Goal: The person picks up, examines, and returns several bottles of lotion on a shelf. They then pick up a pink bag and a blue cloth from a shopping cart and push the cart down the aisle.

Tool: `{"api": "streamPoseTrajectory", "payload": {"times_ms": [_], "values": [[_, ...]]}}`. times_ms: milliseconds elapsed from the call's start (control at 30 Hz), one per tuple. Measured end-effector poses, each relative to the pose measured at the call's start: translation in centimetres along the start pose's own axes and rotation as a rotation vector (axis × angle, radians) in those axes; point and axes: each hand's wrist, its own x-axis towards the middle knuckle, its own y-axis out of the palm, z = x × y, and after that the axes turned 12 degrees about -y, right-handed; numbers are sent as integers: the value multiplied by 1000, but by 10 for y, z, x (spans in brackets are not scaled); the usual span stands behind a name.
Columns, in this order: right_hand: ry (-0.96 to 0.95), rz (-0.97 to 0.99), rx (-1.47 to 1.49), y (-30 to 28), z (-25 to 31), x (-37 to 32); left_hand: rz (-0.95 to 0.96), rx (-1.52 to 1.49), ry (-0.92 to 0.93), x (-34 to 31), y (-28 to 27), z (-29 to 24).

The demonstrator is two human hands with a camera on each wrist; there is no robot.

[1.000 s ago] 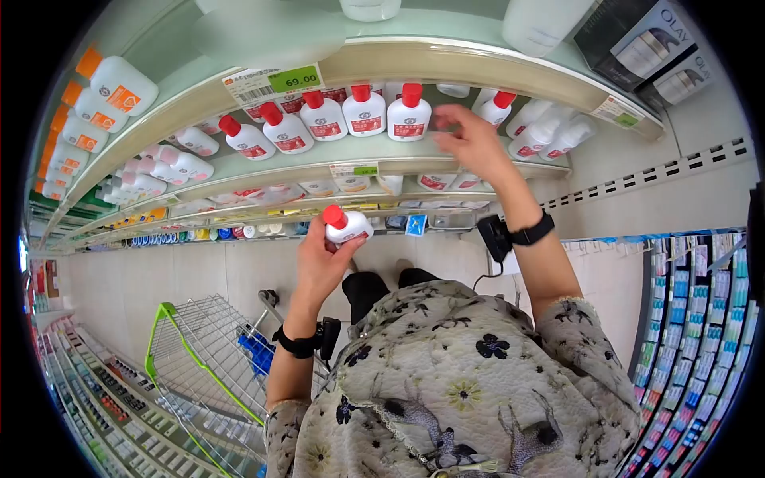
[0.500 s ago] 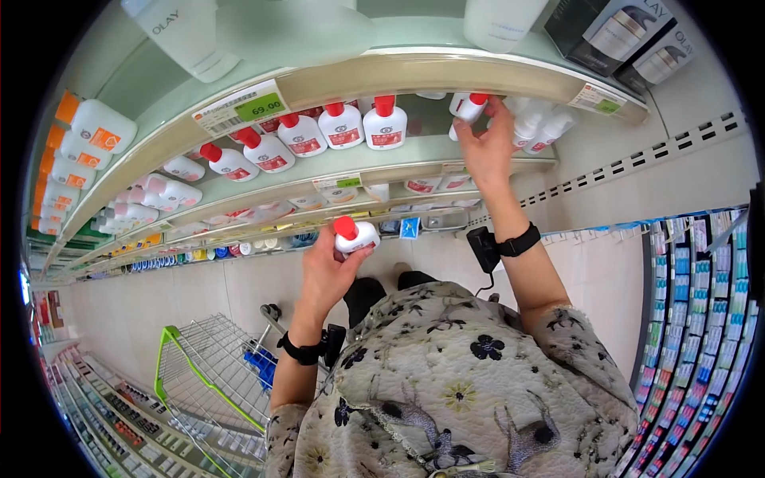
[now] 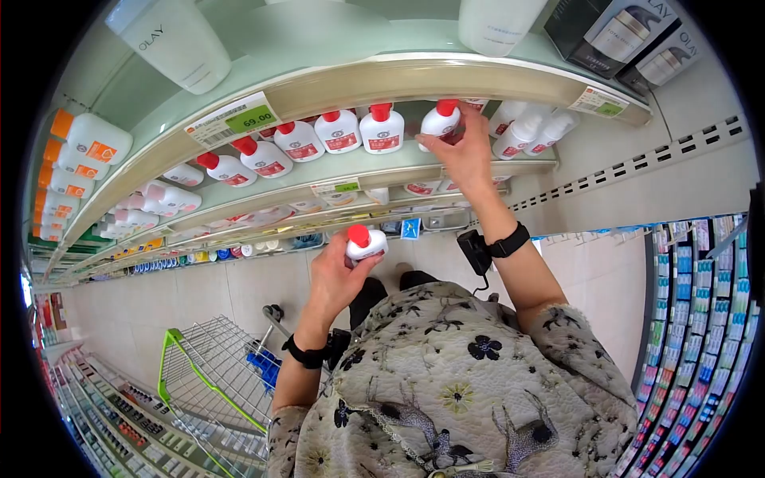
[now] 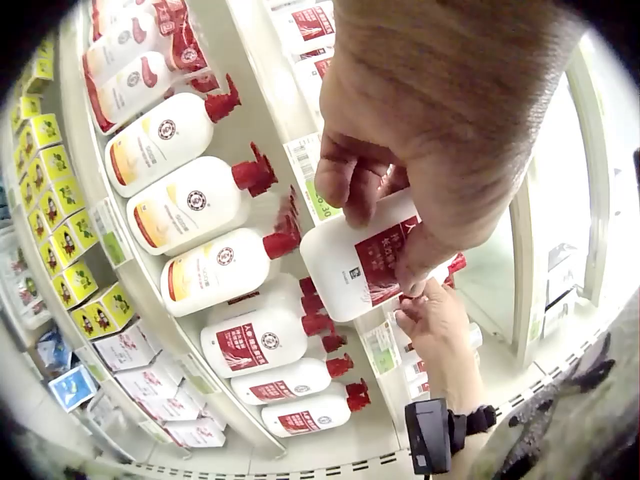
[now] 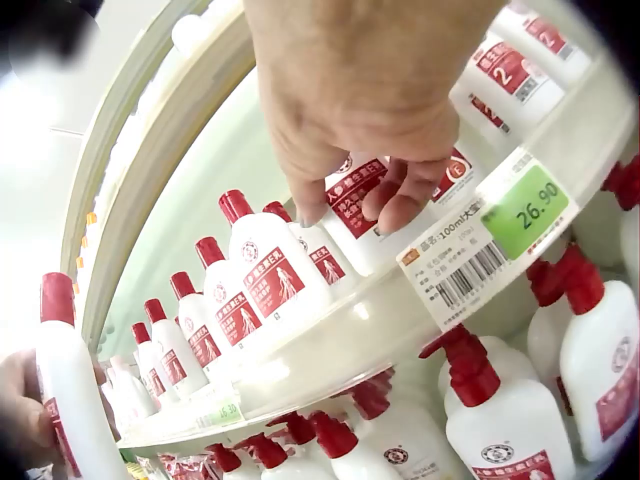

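In the head view my left hand (image 3: 333,280) grips a small white lotion bottle (image 3: 365,247) with a red cap, held in front of the shelves. The left wrist view shows this lotion bottle (image 4: 340,262) from its base, thumb and fingers on either side and a red label facing out. My right hand (image 3: 468,153) holds a second red-capped lotion bottle (image 3: 438,123) on the shelf, right of a row of matching bottles (image 3: 382,131). From the right wrist, its fingers and thumb span the second bottle (image 5: 362,212), its cap hidden behind the hand.
White bottles (image 3: 514,143) stand to the right of the right hand. Below are pump bottles (image 5: 500,430) and a green price tag (image 5: 527,212) on the shelf edge. A shopping cart (image 3: 211,374) stands behind at the left. Olay boxes (image 3: 617,36) occupy the upper shelf.
My right hand reached right to a red-capped bottle at the back and brought it left, close to the front row. The left hand keeps its bottle, shifted slightly right.
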Motion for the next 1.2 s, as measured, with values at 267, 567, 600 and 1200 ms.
{"api": "streamPoseTrajectory", "payload": {"times_ms": [267,567,600,1200], "values": [[24,48,-34,11,14,0,-52,-7,1,6,-7,-7],[-37,14,56,-15,60,-14,-151,-40,1,6,-23,4],[-177,149,168,-11,68,-9,-157,-40,0,5,-25,4],[-228,373,47,60,101,54,-220,-238,92,46,-175,15]]}}
